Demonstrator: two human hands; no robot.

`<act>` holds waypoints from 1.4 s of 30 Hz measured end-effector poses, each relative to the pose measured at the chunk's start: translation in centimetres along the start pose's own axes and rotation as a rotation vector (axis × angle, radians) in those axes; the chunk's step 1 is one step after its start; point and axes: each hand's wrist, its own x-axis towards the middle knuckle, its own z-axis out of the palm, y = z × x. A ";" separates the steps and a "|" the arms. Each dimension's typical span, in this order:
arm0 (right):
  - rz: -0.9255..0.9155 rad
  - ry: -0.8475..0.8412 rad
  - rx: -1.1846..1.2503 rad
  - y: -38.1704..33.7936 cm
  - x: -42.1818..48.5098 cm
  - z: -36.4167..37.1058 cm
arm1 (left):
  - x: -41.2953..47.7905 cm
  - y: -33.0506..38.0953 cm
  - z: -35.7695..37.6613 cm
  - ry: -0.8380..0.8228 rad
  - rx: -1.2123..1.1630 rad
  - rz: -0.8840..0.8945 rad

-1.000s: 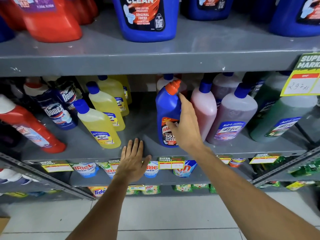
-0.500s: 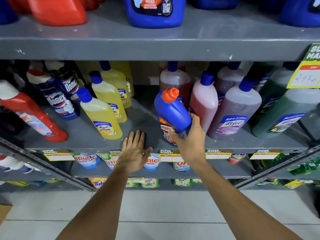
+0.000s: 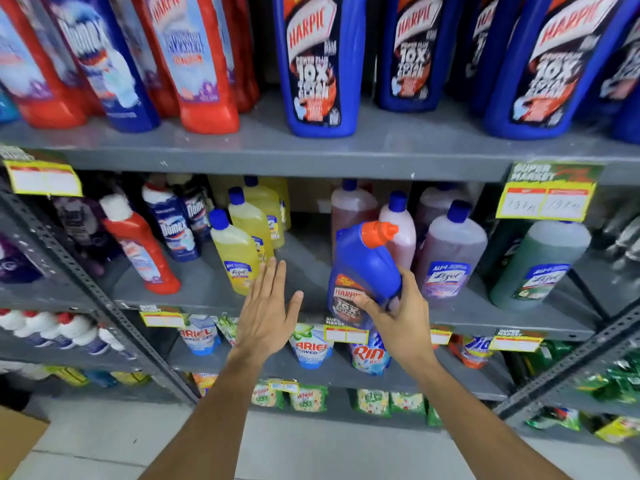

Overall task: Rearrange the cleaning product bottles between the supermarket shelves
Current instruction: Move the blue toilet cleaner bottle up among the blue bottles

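My right hand (image 3: 401,320) grips a blue Harpic bottle (image 3: 365,268) with an orange cap by its lower body. The bottle is off the middle shelf (image 3: 304,251) and tilted, cap up and to the right. My left hand (image 3: 266,306) is open, fingers spread, hovering at the middle shelf's front edge beside a yellow Lizol bottle (image 3: 235,251). On the upper shelf (image 3: 398,150) stand tall blue Harpic bottles (image 3: 317,64) on the right, with red bottles (image 3: 197,64) and a blue Domex bottle (image 3: 104,64) on the left.
Pink and purple Lizol bottles (image 3: 450,251) stand just behind the held bottle, a green one (image 3: 540,265) further right. A red bottle (image 3: 142,247) and Domex bottles (image 3: 173,223) stand at the left. Detergent pouches (image 3: 311,344) fill lower shelves. Yellow price tags (image 3: 547,199) hang from shelf edges.
My right hand closed on the blue Harpic bottle, lifted it off the middle shelf and drew it toward me, tilted. The view rose, showing more of the upper shelf. My left hand stayed open.
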 end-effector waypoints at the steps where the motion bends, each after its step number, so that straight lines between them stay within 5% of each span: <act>1: -0.028 -0.009 0.007 -1.2 0.0 -0.7 | -0.3 0.8 -1.0 0.033 -0.016 0.006; 12: -0.313 0.020 0.050 -18.2 4.8 -9.1 | 4.5 10.5 -16.7 0.525 0.045 0.136; 22: -0.332 0.168 0.012 -24.4 11.5 -13.0 | 10.1 13.4 -17.4 0.103 0.142 -0.027; 27: -0.278 0.181 -0.175 -24.2 15.1 -12.7 | 10.5 13.2 -17.4 0.151 0.194 0.004; 42: -0.118 0.056 -0.153 -17.5 15.7 -11.0 | 9.8 13.4 -17.0 0.285 0.165 0.020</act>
